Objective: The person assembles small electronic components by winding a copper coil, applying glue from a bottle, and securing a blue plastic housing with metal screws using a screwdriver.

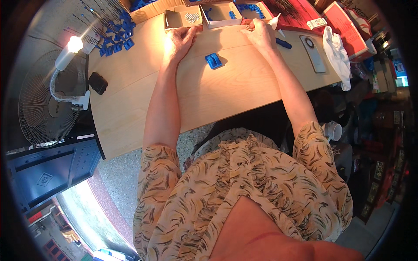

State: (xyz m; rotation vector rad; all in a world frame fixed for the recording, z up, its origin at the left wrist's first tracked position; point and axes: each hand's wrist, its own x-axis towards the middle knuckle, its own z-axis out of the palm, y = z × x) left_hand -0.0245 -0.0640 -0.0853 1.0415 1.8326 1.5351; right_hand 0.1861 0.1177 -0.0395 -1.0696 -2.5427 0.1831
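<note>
My left hand [177, 44] rests at the front wall of an open cardboard box [173, 20] with small shiny metal pieces [191, 17] inside. Its fingers are bent together, and whatever they pinch is too small to tell. At the right, my right hand [261, 38] is closed, with a small dark coil like a spring [249, 27] at its fingertips, in front of two boxes. The middle box [222, 23] and the right box [266, 9] hold small blue parts [250, 8]. Between my forearms a blue plastic part [213, 61] lies on the table, touched by neither hand.
Blue parts with springs and rods [115, 37] crowd the table's far left. A lit clip lamp [65, 54] and a fan [45, 102] stand left. Rightward lie a dark blue tool [284, 43], a phone [314, 54], a white cloth [337, 52] and red boxes [344, 30].
</note>
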